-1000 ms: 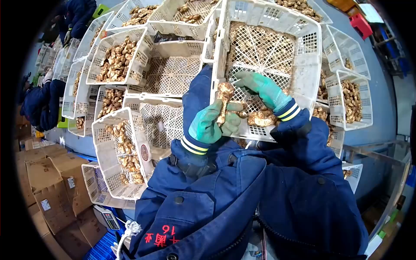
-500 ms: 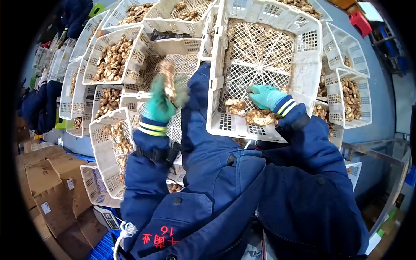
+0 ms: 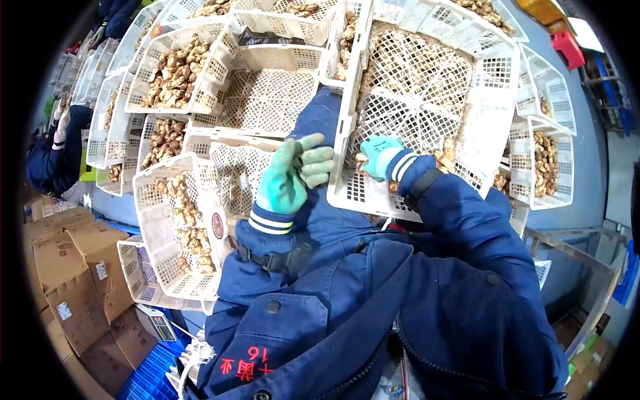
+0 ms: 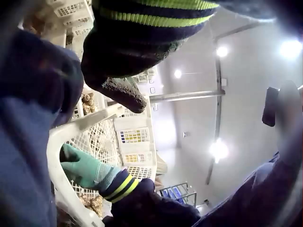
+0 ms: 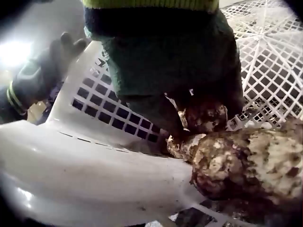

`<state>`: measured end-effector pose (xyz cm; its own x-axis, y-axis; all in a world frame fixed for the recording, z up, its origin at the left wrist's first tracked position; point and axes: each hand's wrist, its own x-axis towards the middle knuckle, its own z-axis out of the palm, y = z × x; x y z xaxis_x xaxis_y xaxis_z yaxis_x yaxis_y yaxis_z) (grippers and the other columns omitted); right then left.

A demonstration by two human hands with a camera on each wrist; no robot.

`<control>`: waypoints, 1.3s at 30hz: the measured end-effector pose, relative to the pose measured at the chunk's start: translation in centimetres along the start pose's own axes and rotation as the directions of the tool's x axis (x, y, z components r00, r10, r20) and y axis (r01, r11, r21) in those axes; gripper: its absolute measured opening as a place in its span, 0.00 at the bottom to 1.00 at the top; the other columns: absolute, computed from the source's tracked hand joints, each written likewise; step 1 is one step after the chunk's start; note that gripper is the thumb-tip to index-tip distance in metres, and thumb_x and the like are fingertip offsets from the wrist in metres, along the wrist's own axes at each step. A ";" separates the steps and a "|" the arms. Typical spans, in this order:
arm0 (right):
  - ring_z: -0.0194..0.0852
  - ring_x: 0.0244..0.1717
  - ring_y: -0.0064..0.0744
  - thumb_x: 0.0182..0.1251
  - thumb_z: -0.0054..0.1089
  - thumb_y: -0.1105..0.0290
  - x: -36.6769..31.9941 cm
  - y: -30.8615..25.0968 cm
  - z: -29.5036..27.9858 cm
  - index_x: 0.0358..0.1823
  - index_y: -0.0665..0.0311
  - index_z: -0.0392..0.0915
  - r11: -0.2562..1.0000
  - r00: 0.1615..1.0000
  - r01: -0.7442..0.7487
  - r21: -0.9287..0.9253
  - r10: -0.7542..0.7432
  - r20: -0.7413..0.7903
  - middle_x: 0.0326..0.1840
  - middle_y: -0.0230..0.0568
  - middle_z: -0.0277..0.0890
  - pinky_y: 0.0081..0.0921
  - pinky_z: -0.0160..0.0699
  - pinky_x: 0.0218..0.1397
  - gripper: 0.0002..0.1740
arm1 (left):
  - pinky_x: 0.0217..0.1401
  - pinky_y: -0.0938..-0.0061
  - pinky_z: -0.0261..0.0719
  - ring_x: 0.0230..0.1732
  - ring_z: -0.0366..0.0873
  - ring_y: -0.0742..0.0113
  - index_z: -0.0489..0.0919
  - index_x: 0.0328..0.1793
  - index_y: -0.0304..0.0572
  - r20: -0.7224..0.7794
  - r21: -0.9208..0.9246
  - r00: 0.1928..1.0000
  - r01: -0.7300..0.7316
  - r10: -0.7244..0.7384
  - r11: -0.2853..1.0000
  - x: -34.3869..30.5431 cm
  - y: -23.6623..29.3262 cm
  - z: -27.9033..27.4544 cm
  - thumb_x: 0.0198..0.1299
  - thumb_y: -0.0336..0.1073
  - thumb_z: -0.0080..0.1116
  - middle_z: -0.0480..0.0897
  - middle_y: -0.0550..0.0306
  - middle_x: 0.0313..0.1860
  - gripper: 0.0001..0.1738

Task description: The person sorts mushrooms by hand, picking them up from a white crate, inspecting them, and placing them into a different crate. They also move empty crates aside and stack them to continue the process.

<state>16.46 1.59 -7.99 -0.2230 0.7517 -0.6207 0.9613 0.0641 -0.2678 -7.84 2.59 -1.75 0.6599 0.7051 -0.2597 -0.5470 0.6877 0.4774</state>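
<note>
Both hands wear green-coated gloves. My left hand (image 3: 293,175) is raised beside the left wall of the white plastic crate (image 3: 373,200), its fingers loosely bent and nothing in them. Inside the crate, at its near left corner, my right hand (image 3: 382,157) grips a brown-and-cream mushroom (image 5: 206,116), mostly covered by the glove. A larger, thick-stemmed mushroom (image 5: 251,161) lies just beside it in the right wrist view. More mushrooms (image 3: 443,155) lie by the right forearm. The left wrist view shows the right glove (image 4: 83,168) reaching over the crate's rim.
To the left stand more white crates: one heaped with mushrooms (image 3: 175,73), one with a bare mesh floor (image 3: 267,100), another tilted with mushrooms (image 3: 190,227). Cardboard boxes (image 3: 67,267) and a scale (image 3: 157,323) are at the lower left. Another person (image 3: 60,153) works at the far left.
My left hand carried a mushroom out over the left crates, let it go and came back empty toward the crate. The right hand moved down to the mushrooms in the near left corner.
</note>
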 end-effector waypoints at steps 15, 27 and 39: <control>0.75 0.54 0.53 0.43 0.55 0.85 -9.5 -0.6 -6.4 0.75 0.62 0.59 0.794 0.741 0.566 0.221 -0.372 -0.558 0.56 0.53 0.76 0.38 0.76 0.58 0.49 | 0.38 0.79 0.81 0.37 0.81 0.68 0.69 0.64 0.33 -0.091 0.246 0.976 0.213 -0.197 0.946 -0.5 -2.7 2.6 0.75 0.50 0.44 0.80 0.49 0.40 0.26; 0.75 0.51 0.36 0.64 0.47 0.77 -11.1 0.5 -6.6 0.69 0.61 0.66 0.708 0.901 0.302 0.638 0.007 -0.433 0.53 0.46 0.76 0.30 0.73 0.53 0.29 | 0.41 0.76 0.83 0.37 0.83 0.61 0.70 0.60 0.25 -0.036 0.345 0.999 0.044 -0.033 0.938 -1.3 -4.2 5.3 0.70 0.36 0.53 0.82 0.48 0.42 0.20; 0.81 0.49 0.56 0.64 0.51 0.64 -1.2 2.4 1.8 0.63 0.64 0.73 0.992 0.990 0.111 0.061 -0.116 0.079 0.48 0.58 0.81 0.43 0.79 0.51 0.26 | 0.33 0.83 0.75 0.31 0.77 0.72 0.74 0.55 0.32 0.062 0.436 0.998 -0.039 0.014 0.899 -0.4 0.0 0.6 0.74 0.38 0.43 0.78 0.56 0.36 0.16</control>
<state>18.72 -0.36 -9.15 -0.3448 0.6851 -0.6417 0.9189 0.1067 -0.3798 -7.83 2.20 -1.10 0.6827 0.7026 -0.2010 -0.2934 0.5154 0.8051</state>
